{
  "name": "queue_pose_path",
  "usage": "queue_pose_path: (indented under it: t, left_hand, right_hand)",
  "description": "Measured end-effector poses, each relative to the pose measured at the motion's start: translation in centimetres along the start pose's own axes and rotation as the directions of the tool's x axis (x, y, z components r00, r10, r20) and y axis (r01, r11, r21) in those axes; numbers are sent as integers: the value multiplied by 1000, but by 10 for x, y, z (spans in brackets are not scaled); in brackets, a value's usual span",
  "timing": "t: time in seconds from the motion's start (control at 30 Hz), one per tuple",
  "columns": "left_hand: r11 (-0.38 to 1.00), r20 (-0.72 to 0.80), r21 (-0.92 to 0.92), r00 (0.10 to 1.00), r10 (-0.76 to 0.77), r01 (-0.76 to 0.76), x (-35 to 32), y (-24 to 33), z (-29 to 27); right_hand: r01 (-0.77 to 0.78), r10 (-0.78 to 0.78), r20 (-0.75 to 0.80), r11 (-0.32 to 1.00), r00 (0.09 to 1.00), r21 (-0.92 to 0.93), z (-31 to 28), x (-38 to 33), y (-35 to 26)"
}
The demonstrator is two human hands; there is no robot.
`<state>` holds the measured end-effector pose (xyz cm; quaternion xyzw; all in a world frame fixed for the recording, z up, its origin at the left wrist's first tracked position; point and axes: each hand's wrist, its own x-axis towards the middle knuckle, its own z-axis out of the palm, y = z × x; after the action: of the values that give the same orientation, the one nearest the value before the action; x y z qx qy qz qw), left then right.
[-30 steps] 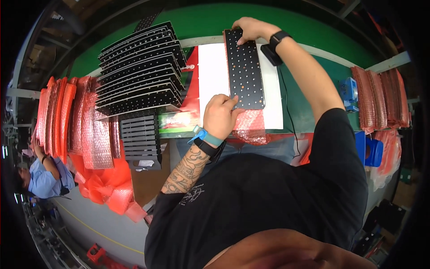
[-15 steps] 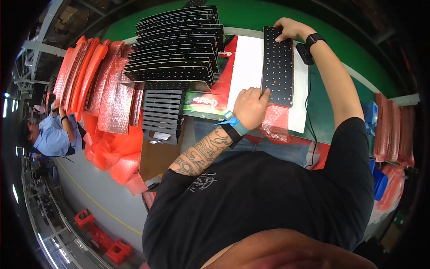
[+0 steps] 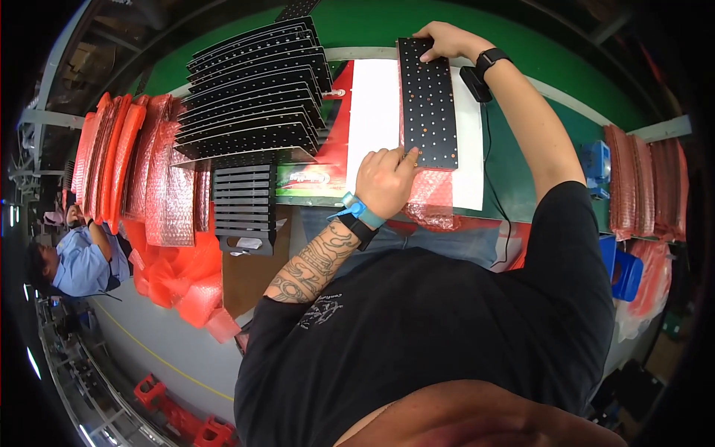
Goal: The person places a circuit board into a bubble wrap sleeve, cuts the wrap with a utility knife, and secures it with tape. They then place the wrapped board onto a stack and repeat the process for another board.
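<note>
A long black circuit board (image 3: 430, 112), dotted with small pale and copper-coloured spots, lies lengthwise away from me over a red bubble-wrap bag (image 3: 430, 200). My right hand (image 3: 449, 41) grips its far end, thumb on the top face and fingers over the edge. At the near left corner, my left hand (image 3: 385, 182) is closed with thumb and forefinger on the board's edge; its other fingers are curled. Underneath the bag is a white sheet (image 3: 375, 97). How far the bag covers the board's underside is hidden.
To the left, several similar black boards (image 3: 253, 97) stand in a black slotted rack (image 3: 244, 197). Red bubble-wrap bags (image 3: 167, 179) are stacked beyond. Right of the sheet sit a small black device (image 3: 475, 83) with a cable and blue bins (image 3: 597, 167). A person in blue (image 3: 86, 257) works far left.
The whole view has shifted, so the table and its things appear farther left. Both hands keep their hold on the circuit board, which stays in about the same place on the sheet.
</note>
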<state>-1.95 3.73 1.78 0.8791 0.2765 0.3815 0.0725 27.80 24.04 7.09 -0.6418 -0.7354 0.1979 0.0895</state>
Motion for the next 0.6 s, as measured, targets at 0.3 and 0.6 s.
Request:
queue_pose_path:
  t: [0.3, 0.6]
  left_hand:
    - [998, 42, -34, 998, -52, 53, 1, 0, -3]
    - [844, 78, -293, 891, -447, 449, 12, 3, -2]
  right_hand:
    - [-1, 2, -5, 999, 1000, 47, 5, 3, 4]
    - [-32, 58, 188, 990, 980, -139, -100, -41, -88]
